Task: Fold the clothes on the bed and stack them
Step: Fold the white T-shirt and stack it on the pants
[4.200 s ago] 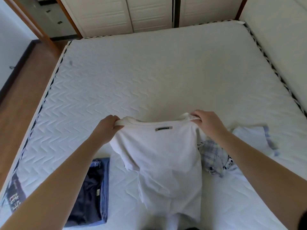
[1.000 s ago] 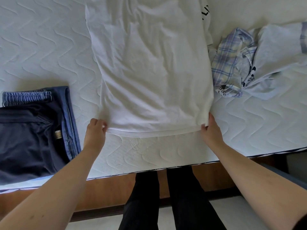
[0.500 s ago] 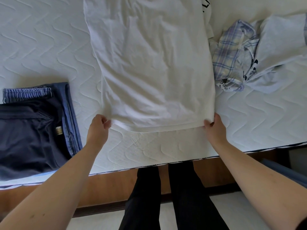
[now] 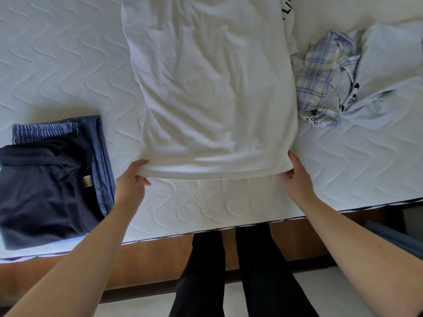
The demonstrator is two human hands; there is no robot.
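Observation:
A white T-shirt (image 4: 210, 88) lies spread lengthwise on the white quilted mattress (image 4: 57, 65), its hem towards me. My left hand (image 4: 131, 181) grips the hem's left corner, thumb under and fingers curled over the cloth. At the hem's right corner my right hand (image 4: 296, 177) pinches the cloth. The hem is lifted slightly off the mattress. A folded stack of dark navy and blue garments (image 4: 52, 177) sits at the left near the bed's edge.
A crumpled plaid shirt (image 4: 325, 81) and a pale blue garment (image 4: 389, 72) lie in a heap at the right. The mattress's front edge (image 4: 229, 228) runs below my hands, with a wooden bed frame and my dark trouser legs beneath.
Earlier I held the shirt up by its shoulders; it now lies flat. Over the last second both hands have raised the hem a little away from the bed's edge.

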